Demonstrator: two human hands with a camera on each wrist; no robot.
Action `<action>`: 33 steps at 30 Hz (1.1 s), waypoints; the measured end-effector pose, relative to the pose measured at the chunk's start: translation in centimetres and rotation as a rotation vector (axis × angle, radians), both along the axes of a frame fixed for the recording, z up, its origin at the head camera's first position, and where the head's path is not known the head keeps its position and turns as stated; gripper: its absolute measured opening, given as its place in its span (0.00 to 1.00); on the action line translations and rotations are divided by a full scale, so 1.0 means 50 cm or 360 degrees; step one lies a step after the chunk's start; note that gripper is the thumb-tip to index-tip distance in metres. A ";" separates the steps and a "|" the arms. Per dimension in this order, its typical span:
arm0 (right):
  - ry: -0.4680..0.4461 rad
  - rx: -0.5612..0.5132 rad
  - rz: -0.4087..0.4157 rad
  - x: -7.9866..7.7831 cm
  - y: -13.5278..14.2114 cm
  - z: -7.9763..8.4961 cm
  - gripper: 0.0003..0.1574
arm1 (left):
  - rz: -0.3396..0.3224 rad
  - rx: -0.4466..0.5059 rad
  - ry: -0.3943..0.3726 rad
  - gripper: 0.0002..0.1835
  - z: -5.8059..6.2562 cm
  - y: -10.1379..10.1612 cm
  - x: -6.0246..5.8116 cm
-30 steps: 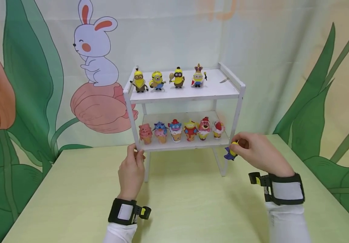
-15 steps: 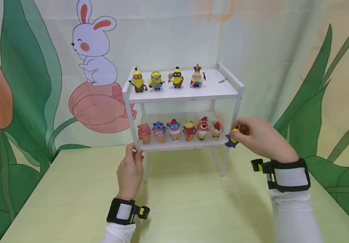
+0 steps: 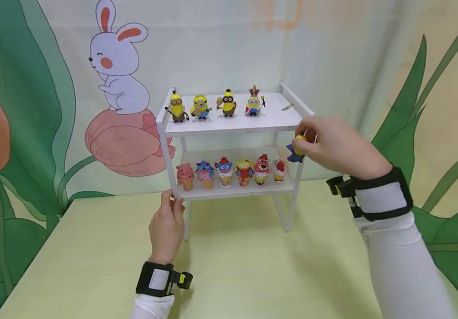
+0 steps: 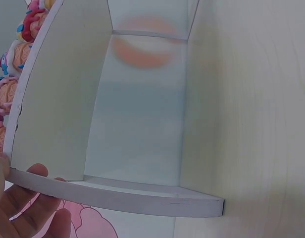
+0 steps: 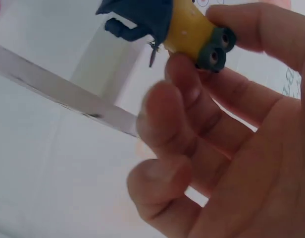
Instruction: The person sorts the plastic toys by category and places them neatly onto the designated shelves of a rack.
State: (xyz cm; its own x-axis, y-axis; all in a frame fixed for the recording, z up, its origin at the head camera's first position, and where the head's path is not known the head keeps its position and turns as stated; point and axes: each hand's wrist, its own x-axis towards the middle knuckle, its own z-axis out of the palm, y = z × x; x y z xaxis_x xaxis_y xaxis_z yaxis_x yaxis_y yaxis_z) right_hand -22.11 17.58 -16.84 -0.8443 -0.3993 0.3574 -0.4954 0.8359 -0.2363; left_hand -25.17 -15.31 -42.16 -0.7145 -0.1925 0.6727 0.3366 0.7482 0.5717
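My right hand pinches a yellow minion figurine with a dark blue outfit and goggle eyes, in front of the shelf's right post, just below the top board. With its fingers curled round the front left post, my left hand grips the white two-tier shelf at lower-board height; the left wrist view shows its fingers at the frame. Several minion figurines stand in a row on the top board, among them a crowned minion and a one-eyed minion.
Ice-cream-cone figurines line the lower board, from a pink cone figurine to a strawberry cone figurine. A small knife-shaped piece lies at the top board's right. The shelf stands on a pale table before a printed curtain.
My right hand has risen with the minion figurine from beside the lower board to just under the top board. My left hand keeps its grip on the post. The view has shifted slightly.
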 end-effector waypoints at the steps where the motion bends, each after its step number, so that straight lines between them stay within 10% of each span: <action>1: 0.0040 0.0006 -0.0012 -0.003 -0.005 0.011 0.13 | 0.0003 -0.0004 0.0006 0.14 0.001 -0.002 0.000; 9: 0.0359 -0.0004 -0.0201 -0.051 -0.041 0.080 0.18 | 0.0004 -0.0001 -0.0001 0.14 0.007 -0.013 0.001; 20: 0.0209 0.0158 -0.0341 -0.146 -0.051 0.113 0.17 | -0.0007 0.0004 -0.0013 0.13 0.004 -0.006 0.000; 33: 0.0187 0.0197 -0.0442 -0.173 -0.091 0.115 0.12 | -0.0021 0.0020 -0.0017 0.14 0.004 -0.003 -0.001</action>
State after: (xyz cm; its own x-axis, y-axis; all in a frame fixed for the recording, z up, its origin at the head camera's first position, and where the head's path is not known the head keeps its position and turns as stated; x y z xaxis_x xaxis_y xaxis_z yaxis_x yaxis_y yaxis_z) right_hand -30.75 13.01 -11.06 -0.8830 -0.2059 0.4217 -0.2620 0.9618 -0.0790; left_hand -25.21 -15.46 -41.94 -0.7243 -0.1915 0.6624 0.3402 0.7363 0.5849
